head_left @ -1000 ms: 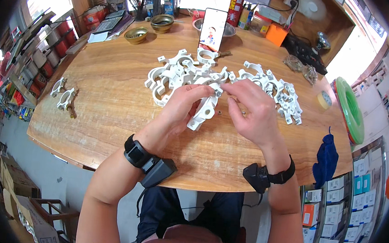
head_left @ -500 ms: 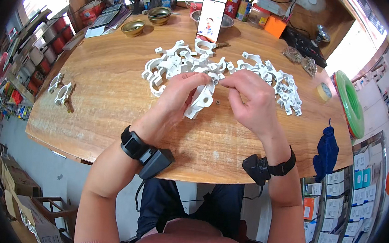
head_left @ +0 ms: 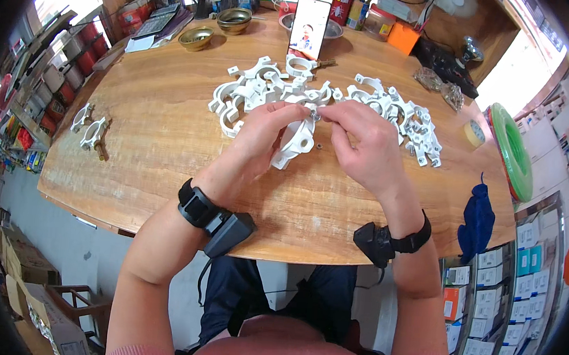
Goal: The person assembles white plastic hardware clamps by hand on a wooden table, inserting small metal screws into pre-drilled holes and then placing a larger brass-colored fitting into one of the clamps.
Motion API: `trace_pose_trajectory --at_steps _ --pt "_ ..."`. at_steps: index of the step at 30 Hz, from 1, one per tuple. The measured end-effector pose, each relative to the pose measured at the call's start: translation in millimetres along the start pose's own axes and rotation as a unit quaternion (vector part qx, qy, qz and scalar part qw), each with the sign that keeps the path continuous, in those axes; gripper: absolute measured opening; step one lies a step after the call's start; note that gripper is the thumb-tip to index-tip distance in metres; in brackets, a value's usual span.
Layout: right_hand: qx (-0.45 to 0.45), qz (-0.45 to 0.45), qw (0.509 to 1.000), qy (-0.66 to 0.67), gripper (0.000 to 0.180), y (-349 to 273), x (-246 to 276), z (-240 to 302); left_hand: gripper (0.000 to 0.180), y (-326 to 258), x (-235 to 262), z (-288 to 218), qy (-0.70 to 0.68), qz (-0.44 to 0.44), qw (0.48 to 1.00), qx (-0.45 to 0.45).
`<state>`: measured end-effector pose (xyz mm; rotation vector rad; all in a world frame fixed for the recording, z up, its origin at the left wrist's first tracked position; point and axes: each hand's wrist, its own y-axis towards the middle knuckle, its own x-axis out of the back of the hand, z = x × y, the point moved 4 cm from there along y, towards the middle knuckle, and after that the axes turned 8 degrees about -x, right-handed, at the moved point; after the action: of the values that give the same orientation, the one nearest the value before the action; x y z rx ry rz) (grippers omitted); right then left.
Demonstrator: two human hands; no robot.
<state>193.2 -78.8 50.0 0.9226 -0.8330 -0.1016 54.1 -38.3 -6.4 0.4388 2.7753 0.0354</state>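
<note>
Here, two hands (head_left: pixel 261 138) meet at one white clamp (head_left: pixel 290 153).

The wood-grain tabletop (head_left: pixel 163 123), curved along its near edge and scuffed pale in patches, carries two heaps of white clamp pieces (head_left: pixel 257 95) around its middle. Two white ring clamps (head_left: pixel 97 131) lie well apart at the left. Brass-coloured bowls (head_left: pixel 195 39) stand toward the back; a tape roll (head_left: pixel 474 133) lies at the right.
</note>
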Motion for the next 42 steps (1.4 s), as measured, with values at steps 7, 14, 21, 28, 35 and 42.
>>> trace_pose_trajectory --at_steps 7,14,21,28,35,42 --pt "-0.035 -0.006 0.999 0.017 0.016 0.8 -0.5 1.3 0.021 1.3 2.1 0.2 -0.028 -0.011 1.0 0.0" --pt "-0.037 0.019 0.999 -0.006 0.017 1.4 -0.6 0.9 0.018 1.5 -1.7 -2.0 -0.072 -0.015 0.997 -0.012" --pt "-0.052 0.011 0.999 -0.006 0.016 -0.9 0.7 -1.3 0.018 -0.4 -2.7 -3.2 -0.039 -0.025 0.999 -0.023" --pt "-0.05 0.048 0.997 -0.041 0.016 -2.7 -2.6 -0.2 0.017 0.5 1.2 -2.1 -0.017 -0.037 0.999 -0.021" --pt "-0.08 0.018 0.997 0.002 0.018 -3.0 -5.5 -9.0 0.02 6.3 4.5 -2.8 -0.011 -0.026 0.998 -0.049" --pt "-0.099 0.05 0.994 -0.017 0.02 -5.6 -6.2 -11.1 0.017 3.0 0.4 -2.0 -0.012 -0.039 0.998 -0.045"
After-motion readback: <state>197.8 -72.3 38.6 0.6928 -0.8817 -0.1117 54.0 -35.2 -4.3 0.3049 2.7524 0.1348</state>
